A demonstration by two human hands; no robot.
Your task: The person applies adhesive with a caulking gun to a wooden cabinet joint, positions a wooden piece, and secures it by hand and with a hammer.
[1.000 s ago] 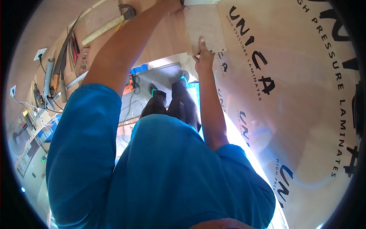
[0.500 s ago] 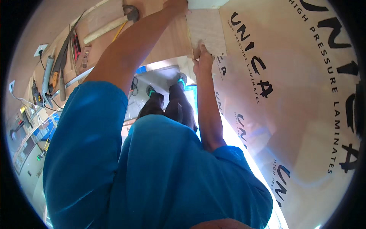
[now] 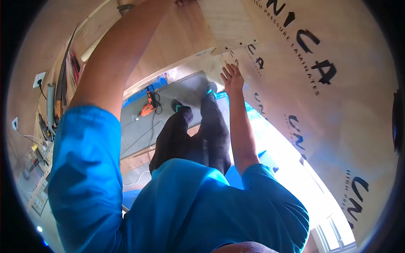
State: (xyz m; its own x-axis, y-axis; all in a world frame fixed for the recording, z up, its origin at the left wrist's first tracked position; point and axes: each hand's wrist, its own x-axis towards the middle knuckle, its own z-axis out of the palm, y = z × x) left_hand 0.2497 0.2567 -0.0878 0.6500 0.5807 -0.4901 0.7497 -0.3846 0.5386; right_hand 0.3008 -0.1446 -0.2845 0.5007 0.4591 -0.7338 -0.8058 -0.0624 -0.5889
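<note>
the left hand [image 3: 182,2] is cut off by the top edge (only fingertips show), and the tools along the wall [image 3: 50,114] are too small to identify.

Bright daylight glares from the window [image 3: 333,236] at lower right — overexposed; fisheye bends edges, dark corners, slight blur.

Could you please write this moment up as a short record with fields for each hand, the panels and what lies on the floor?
Left hand: raised to the top edge of the picture, mostly cut off, at the plain plywood panel.
Right hand: open, fingers spread, flat against the laminate sheet with black lettering.
Small wood piece: lies against the panels above the right hand.
Floor: orange power drill with cable on a grey sheet.
Left wall: hand tools, sockets.
</note>
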